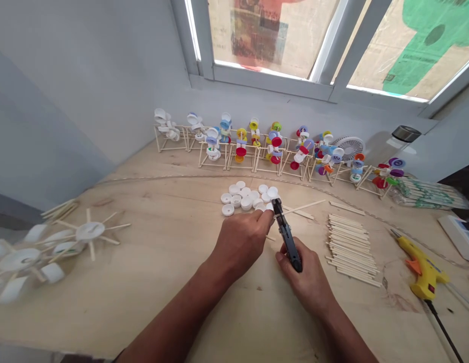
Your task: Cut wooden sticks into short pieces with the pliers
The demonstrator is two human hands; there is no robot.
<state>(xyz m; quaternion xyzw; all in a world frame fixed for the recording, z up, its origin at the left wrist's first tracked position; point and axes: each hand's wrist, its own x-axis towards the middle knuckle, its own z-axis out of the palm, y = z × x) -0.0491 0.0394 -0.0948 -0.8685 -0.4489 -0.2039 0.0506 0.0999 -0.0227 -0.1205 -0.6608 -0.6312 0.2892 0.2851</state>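
My right hand (308,275) is closed around the handles of dark pliers (287,234). Their jaws point away from me, up beside the fingers of my left hand (244,237). That left hand is closed in a pinch on a thin wooden stick (308,205), which passes at the jaws and sticks out to the right. Whether the jaws grip the stick I cannot tell. A cluster of white bottle caps (246,202) lies just beyond my left hand. One short stick piece (270,238) rests on the table between my hands.
Cut sticks (350,247) lie in rows at right, near a yellow glue gun (423,267). Wheels of caps and sticks (90,232) are at left. Colourful cap wheels on stick frames (242,143) line the back, with a small fan (348,148) and a bottle (399,143).
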